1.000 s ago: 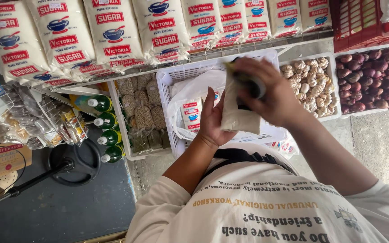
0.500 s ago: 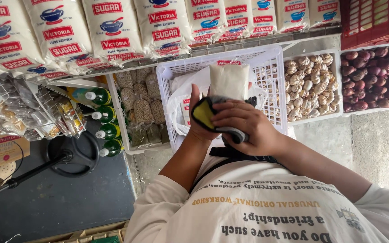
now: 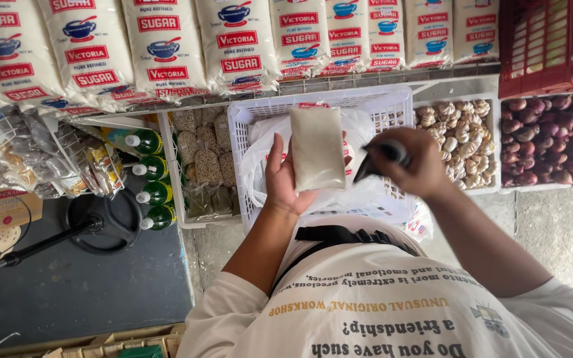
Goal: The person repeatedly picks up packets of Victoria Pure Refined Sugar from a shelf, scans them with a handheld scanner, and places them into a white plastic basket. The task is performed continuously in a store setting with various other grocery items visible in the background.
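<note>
My left hand (image 3: pixel 285 179) holds up a small clear packet of white grains (image 3: pixel 317 147), gripped at its lower left edge, over a white plastic basket (image 3: pixel 392 106). My right hand (image 3: pixel 414 162) is closed around a dark tool with a black handle (image 3: pixel 381 158), just right of the packet and a little apart from it. A white plastic bag (image 3: pixel 260 149) with more packets lies inside the basket under both hands.
Big white sugar sacks (image 3: pixel 167 43) line the shelf above. Green bottles (image 3: pixel 150 176) and packets of beans (image 3: pixel 203 159) stand to the left; bins of garlic (image 3: pixel 455 142) and red onions (image 3: pixel 552 139) to the right, below a red crate (image 3: pixel 538 46). A fan base (image 3: pixel 97 222) sits on the dark floor.
My right hand has drawn off the packet to the right with the dark tool. The packet now stands uncovered and upright in my left hand.
</note>
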